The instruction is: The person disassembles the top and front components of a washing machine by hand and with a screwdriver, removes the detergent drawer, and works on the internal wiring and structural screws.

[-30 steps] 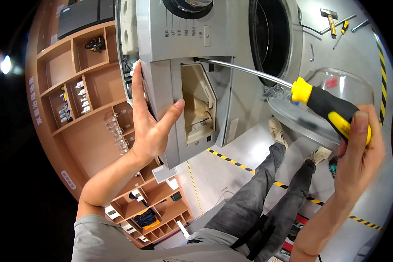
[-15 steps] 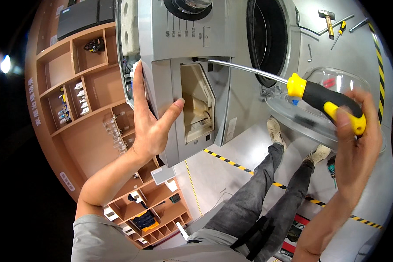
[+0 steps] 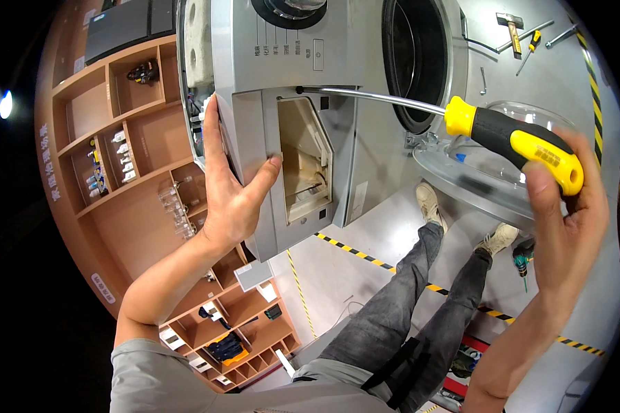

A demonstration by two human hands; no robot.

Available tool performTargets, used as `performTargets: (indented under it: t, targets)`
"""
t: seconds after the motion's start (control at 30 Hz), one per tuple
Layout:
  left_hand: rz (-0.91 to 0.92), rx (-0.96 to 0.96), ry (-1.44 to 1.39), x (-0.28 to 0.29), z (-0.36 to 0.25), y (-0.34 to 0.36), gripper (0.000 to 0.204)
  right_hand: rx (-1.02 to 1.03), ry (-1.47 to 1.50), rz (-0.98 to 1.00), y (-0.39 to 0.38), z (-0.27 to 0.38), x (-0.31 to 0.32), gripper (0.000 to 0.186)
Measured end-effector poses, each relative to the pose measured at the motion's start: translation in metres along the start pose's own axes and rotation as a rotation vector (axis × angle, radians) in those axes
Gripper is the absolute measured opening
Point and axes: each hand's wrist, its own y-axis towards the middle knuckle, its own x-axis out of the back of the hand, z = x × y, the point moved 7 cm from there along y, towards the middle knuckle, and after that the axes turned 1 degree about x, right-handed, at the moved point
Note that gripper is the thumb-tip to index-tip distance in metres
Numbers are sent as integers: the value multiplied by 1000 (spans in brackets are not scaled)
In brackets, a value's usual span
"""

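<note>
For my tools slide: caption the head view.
Right hand holds a screwdriver to the front of a washing machine; left hand touches its edge.

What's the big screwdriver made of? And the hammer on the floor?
Screwdriver: shaft gleams, so probably smooth metal; handle, shiny yellow and duller black, probably plastic, maybe partly rubber. Hammer: dull grey head, likely metal; tan handle, perhaps wood.

**Metal, plastic, cloth**

Gleams as metal along the screwdriver shaft (image 3: 379,96); looks like glossy yellow and matt black plastic on the handle (image 3: 497,131). Shows smooth satin grey on the washing machine front (image 3: 348,55), clear gloss on the door bowl (image 3: 496,165), matt cloth on the trousers (image 3: 386,289).
</note>
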Motion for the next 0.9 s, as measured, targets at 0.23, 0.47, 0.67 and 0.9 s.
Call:
performTargets:
  t: [0.23, 0.47, 0.67, 0.9]
  targets:
    - [2, 5, -22, 0, 1, 0, 89, 69, -111, 29, 5, -6, 0, 40]
    - [-2, -1, 3, 0, -3, 0, 89, 23, 9, 41, 2, 1, -4, 47]
    - [-7, 32, -39, -1, 1, -1, 89, 242, 132, -76, 0, 6, -6, 47]
    - [0, 9, 16, 0, 1, -2, 89, 243, 90, 15, 4, 5, -2, 57]
